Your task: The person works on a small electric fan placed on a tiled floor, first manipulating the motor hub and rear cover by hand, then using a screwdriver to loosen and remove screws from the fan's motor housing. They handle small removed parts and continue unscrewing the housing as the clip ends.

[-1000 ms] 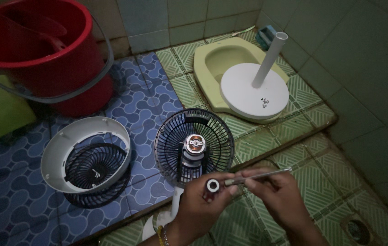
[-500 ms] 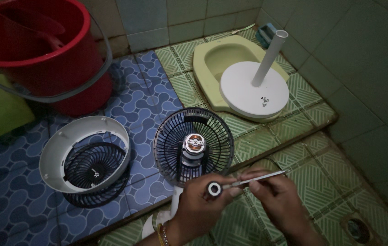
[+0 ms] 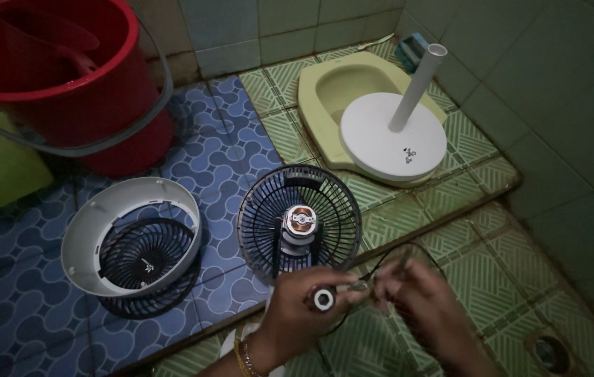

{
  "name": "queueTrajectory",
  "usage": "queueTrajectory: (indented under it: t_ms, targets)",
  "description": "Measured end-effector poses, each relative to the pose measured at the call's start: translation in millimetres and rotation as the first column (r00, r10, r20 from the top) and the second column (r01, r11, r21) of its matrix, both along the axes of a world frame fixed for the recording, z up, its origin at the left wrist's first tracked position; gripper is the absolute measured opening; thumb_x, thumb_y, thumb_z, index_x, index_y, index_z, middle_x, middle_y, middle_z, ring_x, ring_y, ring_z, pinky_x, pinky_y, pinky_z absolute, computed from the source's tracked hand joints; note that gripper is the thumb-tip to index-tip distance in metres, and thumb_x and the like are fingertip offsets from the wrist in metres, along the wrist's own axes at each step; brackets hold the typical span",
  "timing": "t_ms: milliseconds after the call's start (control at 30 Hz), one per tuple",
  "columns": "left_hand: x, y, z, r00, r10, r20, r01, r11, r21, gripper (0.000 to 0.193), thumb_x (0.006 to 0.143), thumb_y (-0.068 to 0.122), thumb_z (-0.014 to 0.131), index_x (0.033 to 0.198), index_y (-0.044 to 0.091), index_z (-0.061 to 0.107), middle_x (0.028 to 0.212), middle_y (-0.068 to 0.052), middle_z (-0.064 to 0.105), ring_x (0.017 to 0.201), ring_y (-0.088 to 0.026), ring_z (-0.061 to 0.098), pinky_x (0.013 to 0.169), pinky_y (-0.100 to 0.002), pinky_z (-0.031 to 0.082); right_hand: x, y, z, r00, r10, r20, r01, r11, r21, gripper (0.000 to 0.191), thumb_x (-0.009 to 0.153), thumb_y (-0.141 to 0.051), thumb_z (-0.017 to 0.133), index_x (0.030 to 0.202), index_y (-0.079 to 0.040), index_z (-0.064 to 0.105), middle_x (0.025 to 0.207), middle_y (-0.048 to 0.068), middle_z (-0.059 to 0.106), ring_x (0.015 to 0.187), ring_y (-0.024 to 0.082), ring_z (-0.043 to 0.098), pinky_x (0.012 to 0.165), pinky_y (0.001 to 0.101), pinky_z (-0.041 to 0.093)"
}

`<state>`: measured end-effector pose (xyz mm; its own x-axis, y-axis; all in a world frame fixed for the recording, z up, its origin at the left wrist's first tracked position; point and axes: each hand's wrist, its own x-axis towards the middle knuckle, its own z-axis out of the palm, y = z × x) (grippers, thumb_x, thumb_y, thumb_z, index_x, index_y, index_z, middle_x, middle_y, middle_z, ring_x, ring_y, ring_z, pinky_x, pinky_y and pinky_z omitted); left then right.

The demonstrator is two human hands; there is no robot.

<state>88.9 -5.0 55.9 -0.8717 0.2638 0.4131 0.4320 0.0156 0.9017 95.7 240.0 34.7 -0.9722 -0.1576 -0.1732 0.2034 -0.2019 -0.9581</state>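
My left hand (image 3: 295, 313) grips a small round part with a white ring (image 3: 322, 300), held just below the dark rear fan grille (image 3: 299, 222). The grille lies on the floor with its bare motor (image 3: 300, 221) facing up. My right hand (image 3: 415, 301) is blurred beside the left one and pinches a thin metal tool (image 3: 373, 279) whose tip meets the round part. A thin dark wire loops around both hands.
A white fan shell with the dark front grille (image 3: 133, 251) inside lies at the left. The white round fan base with its pole (image 3: 394, 136) rests on a yellow-green squat toilet (image 3: 325, 91). A red bucket (image 3: 59, 77) stands at the back left, a floor drain (image 3: 551, 352) at the lower right.
Both hands have shifted slightly. The right hand now moves fast and blurs, and the tool has tilted from nearly level to pointing down at the round part.
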Motion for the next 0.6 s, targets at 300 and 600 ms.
queueTrajectory:
  t_ms: [300,600]
  targets:
    - [-1,-4,9,0.998,0.013,-0.069,-0.015,1.0,-0.022,0.026,0.085,0.007,0.084,0.11,0.005,0.077,0.098,-0.01,0.079,0.085,-0.019,0.078,0.072,-0.03,0.06,-3,-18,6,0.992,0.079,-0.101,-0.031,0.912,0.41,0.017,0.088,-0.014,0.075,0.101,-0.004,0.076,0.072,-0.005,0.061,0.06,0.002,0.05,0.051,0.0196,0.039]
    - [1,-1,5,0.967,-0.009,0.254,0.007,1.0,0.012,0.023,0.082,0.014,0.087,0.09,0.005,0.068,0.076,-0.001,0.072,0.067,-0.005,0.064,0.059,-0.024,0.052,-3,-13,5,0.991,0.061,-0.116,-0.011,0.921,0.389,0.017,0.085,-0.01,0.078,0.1,-0.002,0.077,0.07,-0.004,0.059,0.056,0.003,0.047,0.049,0.0196,0.037]
